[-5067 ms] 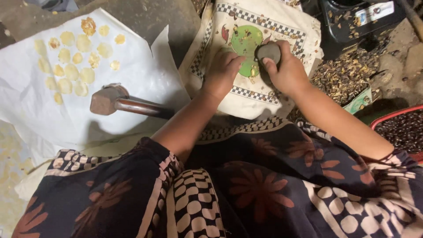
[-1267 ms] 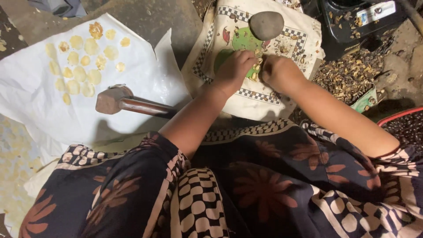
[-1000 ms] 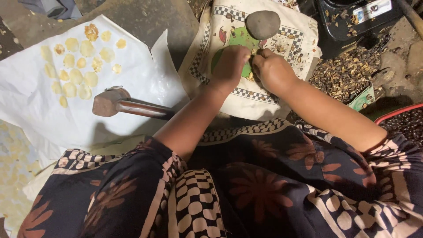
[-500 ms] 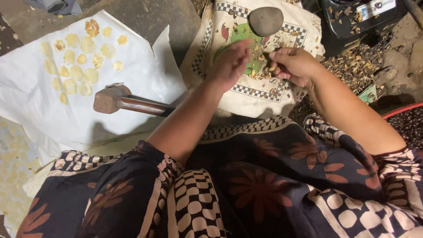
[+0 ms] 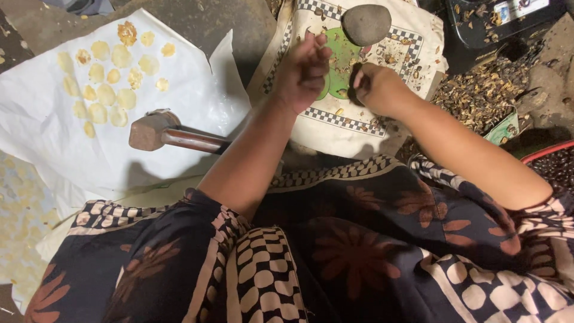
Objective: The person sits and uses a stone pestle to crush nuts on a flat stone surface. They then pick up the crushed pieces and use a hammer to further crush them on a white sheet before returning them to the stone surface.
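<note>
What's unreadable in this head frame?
- Right hand: its curled fingers hide what it grips.
- Left hand: motion-blurred; pinch unclear.
- Stone: top cut by the upper edge.
- Hammer: handle hidden behind the left forearm.
- Red basin: mostly off the right edge.

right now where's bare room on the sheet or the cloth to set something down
The white sheet is bare below the yellow discs and left of the hammer. The patterned cloth is crowded: the stone, shell scraps, the left hand and right hand.
</note>
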